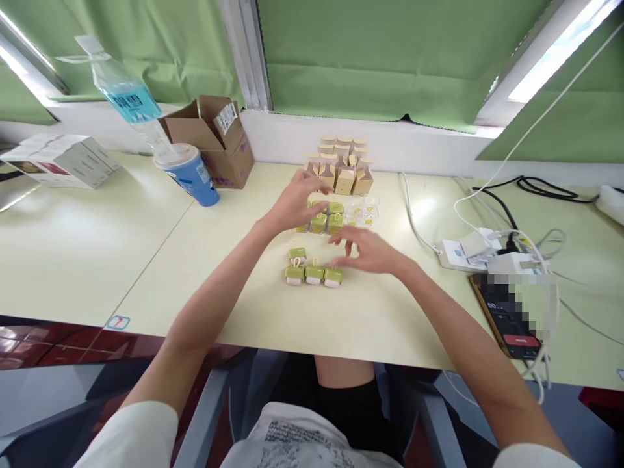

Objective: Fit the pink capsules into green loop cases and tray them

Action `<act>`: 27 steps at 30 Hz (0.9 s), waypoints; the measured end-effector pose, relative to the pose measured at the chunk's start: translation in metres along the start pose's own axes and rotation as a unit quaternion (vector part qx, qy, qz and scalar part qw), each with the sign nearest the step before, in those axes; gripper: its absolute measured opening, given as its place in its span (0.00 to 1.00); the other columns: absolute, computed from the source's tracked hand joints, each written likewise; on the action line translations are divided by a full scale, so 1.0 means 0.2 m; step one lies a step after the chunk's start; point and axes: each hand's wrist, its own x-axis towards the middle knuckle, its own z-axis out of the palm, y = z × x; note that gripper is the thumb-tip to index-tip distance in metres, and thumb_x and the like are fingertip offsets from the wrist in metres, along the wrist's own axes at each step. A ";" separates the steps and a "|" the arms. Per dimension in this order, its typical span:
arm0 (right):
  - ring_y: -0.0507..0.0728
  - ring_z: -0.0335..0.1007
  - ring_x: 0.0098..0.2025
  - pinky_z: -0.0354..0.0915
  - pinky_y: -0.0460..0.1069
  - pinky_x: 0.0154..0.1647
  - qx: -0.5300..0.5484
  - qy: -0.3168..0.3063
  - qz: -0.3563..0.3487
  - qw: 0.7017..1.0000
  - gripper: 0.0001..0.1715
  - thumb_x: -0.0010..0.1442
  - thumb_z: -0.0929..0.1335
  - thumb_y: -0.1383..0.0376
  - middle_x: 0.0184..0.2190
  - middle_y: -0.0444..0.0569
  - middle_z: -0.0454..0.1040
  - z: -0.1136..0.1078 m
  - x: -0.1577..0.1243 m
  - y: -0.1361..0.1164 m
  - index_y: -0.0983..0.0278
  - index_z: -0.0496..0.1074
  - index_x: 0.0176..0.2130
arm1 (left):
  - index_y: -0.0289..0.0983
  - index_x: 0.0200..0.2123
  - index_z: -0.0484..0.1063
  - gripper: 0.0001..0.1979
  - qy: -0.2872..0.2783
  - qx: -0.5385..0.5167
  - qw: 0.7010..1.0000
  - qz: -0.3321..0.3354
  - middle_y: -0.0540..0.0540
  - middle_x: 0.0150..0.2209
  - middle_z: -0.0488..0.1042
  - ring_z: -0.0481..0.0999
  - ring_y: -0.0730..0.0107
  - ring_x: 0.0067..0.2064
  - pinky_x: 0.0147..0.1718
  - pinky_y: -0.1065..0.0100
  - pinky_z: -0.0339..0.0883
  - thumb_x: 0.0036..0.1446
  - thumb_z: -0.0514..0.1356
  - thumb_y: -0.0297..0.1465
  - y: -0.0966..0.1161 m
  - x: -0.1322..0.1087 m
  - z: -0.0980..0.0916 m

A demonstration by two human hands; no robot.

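Observation:
Both hands hover over the middle of the table. My left hand (299, 198) is open, thumb apart from the fingers, above a cluster of small green-lidded pieces (319, 223) that seem to sit in clear plastic holders. My right hand (368, 250) is open too, its fingers bent and pointing left. Just left of its fingertips is a front row of small green-and-white cases (314, 274) with cream loops, and one more case (297, 254) lies behind that row. Clear plastic holders (368, 211) stand to the right of the cluster. My left fingers partly hide the cluster.
Several small open kraft boxes (344, 179) stand by the wall. Further left are a blue cup (192, 179) with an upturned bottle (127, 97) in it, a cardboard box (227, 153) and white boxes (63, 159). At right lie a power strip (458, 255), cables and a phone (502, 315).

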 end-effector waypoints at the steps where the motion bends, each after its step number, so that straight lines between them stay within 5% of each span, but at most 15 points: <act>1: 0.59 0.80 0.39 0.73 0.55 0.43 0.021 -0.031 -0.009 0.999 0.35 0.62 0.79 0.42 0.51 0.53 0.82 0.06 -0.05 -0.01 0.58 0.80 0.60 | 0.36 0.56 0.81 0.15 -0.023 0.023 0.999 0.010 0.41 0.52 0.84 0.69 0.49 0.63 0.65 0.51 0.68 0.71 0.63 0.33 0.04 0.01 0.04; 3: 0.60 0.80 0.43 0.74 0.56 0.48 0.066 -0.048 -0.030 0.996 0.29 0.67 0.76 0.45 0.51 0.53 0.82 0.17 -0.13 -0.02 0.58 0.81 0.58 | 0.35 0.53 0.82 0.13 -0.073 0.070 0.995 0.026 0.39 0.51 0.83 0.69 0.47 0.64 0.63 0.49 0.70 0.72 0.62 0.32 0.10 0.05 0.15; 7: 0.58 0.78 0.41 0.75 0.55 0.43 0.257 0.030 0.009 0.966 0.27 0.65 0.78 0.45 0.47 0.51 0.84 0.25 -0.21 0.06 0.59 0.82 0.55 | 0.35 0.54 0.82 0.13 -0.130 0.162 0.978 0.030 0.35 0.62 0.77 0.65 0.41 0.71 0.66 0.43 0.68 0.70 0.63 0.31 0.16 0.16 0.37; 11: 0.56 0.78 0.37 0.76 0.53 0.38 0.508 0.225 0.045 0.830 0.31 0.61 0.80 0.44 0.47 0.47 0.82 0.17 -0.21 0.17 0.54 0.77 0.56 | 0.35 0.41 0.82 0.07 -0.150 0.193 0.969 0.042 0.32 0.59 0.76 0.65 0.39 0.71 0.67 0.42 0.69 0.66 0.62 0.25 0.19 0.22 0.46; 14: 0.54 0.80 0.42 0.79 0.54 0.51 0.584 0.339 0.044 0.737 0.33 0.56 0.83 0.46 0.48 0.43 0.83 0.12 -0.21 0.21 0.51 0.77 0.55 | 0.37 0.41 0.78 0.05 -0.116 0.125 0.984 0.048 0.32 0.61 0.74 0.67 0.41 0.70 0.66 0.40 0.70 0.68 0.61 0.25 0.23 0.18 0.42; 16: 0.54 0.81 0.48 0.78 0.54 0.62 0.610 0.361 0.034 0.704 0.34 0.55 0.84 0.46 0.51 0.42 0.83 0.11 -0.20 0.22 0.50 0.77 0.55 | 0.38 0.44 0.75 0.03 -0.082 0.011 0.996 0.033 0.34 0.60 0.73 0.73 0.48 0.65 0.63 0.45 0.74 0.71 0.60 0.30 0.27 0.12 0.36; 20: 0.57 0.83 0.54 0.75 0.59 0.70 0.608 0.351 0.025 0.712 0.33 0.55 0.84 0.47 0.51 0.40 0.83 0.11 -0.21 0.19 0.48 0.74 0.54 | 0.42 0.53 0.69 0.18 -0.099 -0.189 0.976 -0.036 0.42 0.55 0.75 0.81 0.60 0.54 0.52 0.59 0.79 0.63 0.68 0.37 0.35 0.02 0.25; 23: 0.58 0.83 0.50 0.79 0.60 0.64 0.564 0.348 0.027 0.748 0.34 0.56 0.83 0.43 0.49 0.41 0.83 0.13 -0.21 0.16 0.47 0.73 0.55 | 0.45 0.66 0.65 0.34 -0.113 -0.171 0.977 -0.057 0.45 0.54 0.78 0.81 0.60 0.54 0.54 0.58 0.77 0.57 0.69 0.34 0.37 -0.02 0.22; 27: 0.60 0.81 0.54 0.79 0.60 0.62 0.471 0.352 0.023 0.809 0.37 0.59 0.79 0.38 0.51 0.46 0.83 0.15 -0.22 0.13 0.49 0.73 0.59 | 0.43 0.67 0.65 0.36 -0.106 -0.152 0.980 -0.079 0.44 0.55 0.81 0.80 0.56 0.57 0.53 0.57 0.76 0.56 0.69 0.36 0.36 -0.04 0.22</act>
